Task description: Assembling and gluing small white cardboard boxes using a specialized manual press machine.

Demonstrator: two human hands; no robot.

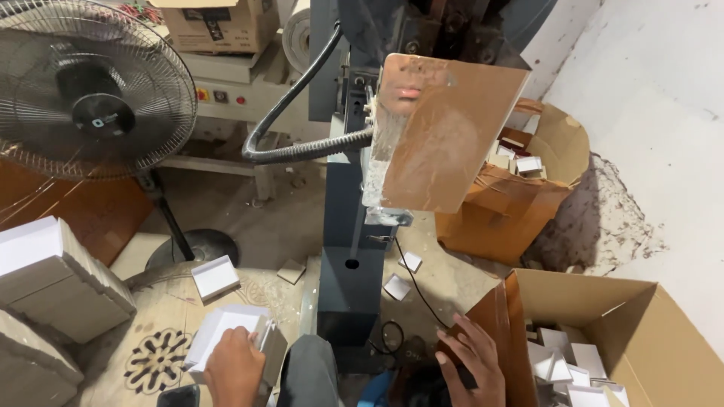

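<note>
The left hand [235, 367] rests on a stack of white folded cartons [226, 332], fingers curled over its near edge and gripping the top pieces; the stack sits on a patterned mat [154, 354] at the lower left, close to the person's knee. A single white carton [215, 276] lies apart from it, nearer the far edge of the mat. The right hand [469, 362] is spread open and holds nothing, its fingertips pressed against the brown flap of a cardboard box [641, 332] at the lower right. That box holds loose white cartons [573, 369] tumbled in its bottom (whether they are folded or flat is hard to tell).

Between the hands rises the blue-grey column of a machine [351, 249], with a black hose [290, 136] looping out of its left side and a tilted brown plate [445, 136] mounted at its head. A few small white pieces [397, 286] lie on the floor beside the column's foot. Behind the plate on the right, another, crumpled cardboard box [505, 207] holds more white pieces. A standing fan [94, 87] fills the upper left corner, and grey-edged stacks of white board [56, 275] sit along the left edge.
</note>
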